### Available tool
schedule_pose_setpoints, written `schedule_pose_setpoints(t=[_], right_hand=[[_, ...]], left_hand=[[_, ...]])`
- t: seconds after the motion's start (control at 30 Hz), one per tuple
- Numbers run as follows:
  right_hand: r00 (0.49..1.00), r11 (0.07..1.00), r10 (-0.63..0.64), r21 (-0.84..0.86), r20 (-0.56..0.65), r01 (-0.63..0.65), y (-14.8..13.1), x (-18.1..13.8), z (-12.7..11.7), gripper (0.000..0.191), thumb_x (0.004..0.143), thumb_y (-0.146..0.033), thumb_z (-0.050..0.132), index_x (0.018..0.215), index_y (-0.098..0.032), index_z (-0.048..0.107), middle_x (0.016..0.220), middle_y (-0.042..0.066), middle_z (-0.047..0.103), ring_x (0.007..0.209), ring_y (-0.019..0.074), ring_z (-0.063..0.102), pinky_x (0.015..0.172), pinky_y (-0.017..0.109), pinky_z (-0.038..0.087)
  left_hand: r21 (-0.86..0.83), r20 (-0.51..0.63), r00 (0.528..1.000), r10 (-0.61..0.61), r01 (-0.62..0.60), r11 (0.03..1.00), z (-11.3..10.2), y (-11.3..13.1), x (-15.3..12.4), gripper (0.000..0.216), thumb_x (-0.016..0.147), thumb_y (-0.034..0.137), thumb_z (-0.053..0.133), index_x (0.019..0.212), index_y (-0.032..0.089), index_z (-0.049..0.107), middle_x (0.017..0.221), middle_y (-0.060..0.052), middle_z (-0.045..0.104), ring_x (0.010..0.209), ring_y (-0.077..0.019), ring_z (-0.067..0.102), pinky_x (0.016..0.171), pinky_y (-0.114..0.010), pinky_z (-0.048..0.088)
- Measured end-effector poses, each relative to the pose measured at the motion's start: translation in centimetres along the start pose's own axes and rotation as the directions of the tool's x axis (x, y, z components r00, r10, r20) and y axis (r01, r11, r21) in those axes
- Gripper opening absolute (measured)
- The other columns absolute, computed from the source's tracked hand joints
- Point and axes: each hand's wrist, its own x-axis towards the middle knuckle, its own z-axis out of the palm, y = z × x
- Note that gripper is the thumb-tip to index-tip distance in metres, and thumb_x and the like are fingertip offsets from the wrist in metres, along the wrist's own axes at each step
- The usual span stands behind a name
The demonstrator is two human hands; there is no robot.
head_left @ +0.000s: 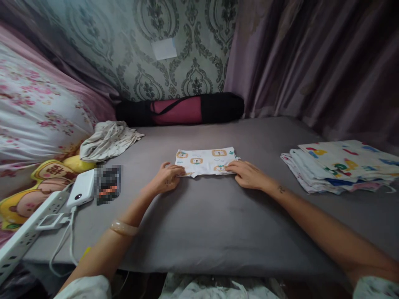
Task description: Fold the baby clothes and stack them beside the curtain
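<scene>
A small folded white cloth point(205, 161) with orange-brown animal prints and green sprigs lies flat on the grey bed sheet point(199, 224). At its near left corner, my left hand point(170, 177) pinches the edge with curled fingers. The near right corner is held the same way by my right hand point(249, 174), its thumb hidden or tucked close to the fabric. A tiny tag sticks out at the cloth's right side. Whether it is a garment or a plain cloth, I cannot tell.
To the right sits a stack of folded cloths point(343, 166). A crumpled cloth point(109, 139), yellow cushion point(37, 191), white power bank point(81, 187), blurred-out item point(108, 185) and power strip point(31, 228) with cables are left. A black and maroon long bag point(177, 110) lies along the wall.
</scene>
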Motion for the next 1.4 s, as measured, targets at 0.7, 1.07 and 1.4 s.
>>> schedule_pose_setpoints(t=[0.7, 1.07, 1.4], right_hand=[[0.928, 0.930, 0.368, -0.044, 0.064, -0.366, -4.2, 11.0, 5.1, 0.058, 0.096, -0.031, 0.022, 0.151, -0.014, 0.031, 0.158, 0.008, 0.026, 0.146, 0.0267, 0.017, 0.117, 0.052, 0.007], [0.920, 0.926, 0.376, -0.020, 0.112, -0.376, -2.9, 10.9, 5.1, 0.060, 0.097, -0.032, 0.020, 0.151, -0.007, 0.029, 0.158, 0.012, 0.024, 0.146, 0.0257, 0.018, 0.118, 0.046, 0.009], [0.829, 0.828, 0.559, -0.064, 0.019, -0.557, -1.4, 9.8, 5.1, 0.060, 0.097, -0.032, 0.022, 0.148, -0.003, 0.033, 0.156, 0.017, 0.028, 0.145, 0.0279, 0.021, 0.117, 0.043, 0.014]], left_hand=[[0.152, -0.003, 0.945, -0.327, 0.324, 0.934, 5.6, 5.0, 10.4, 0.056, 0.099, 0.038, 0.020, 0.149, 0.018, 0.033, 0.155, -0.008, 0.033, 0.145, -0.0285, 0.023, 0.117, -0.054, 0.015], [0.118, -0.034, 0.945, -0.324, 0.326, 0.938, 5.2, 3.9, 9.9, 0.060, 0.097, 0.052, 0.027, 0.145, 0.017, 0.040, 0.153, -0.011, 0.037, 0.142, -0.0281, 0.030, 0.116, -0.045, 0.021], [0.108, -0.146, 0.873, -0.465, 0.481, 0.870, 5.5, 2.6, 8.9, 0.062, 0.097, 0.048, 0.025, 0.139, 0.006, 0.044, 0.149, -0.019, 0.041, 0.142, -0.0307, 0.031, 0.116, -0.044, 0.020]])
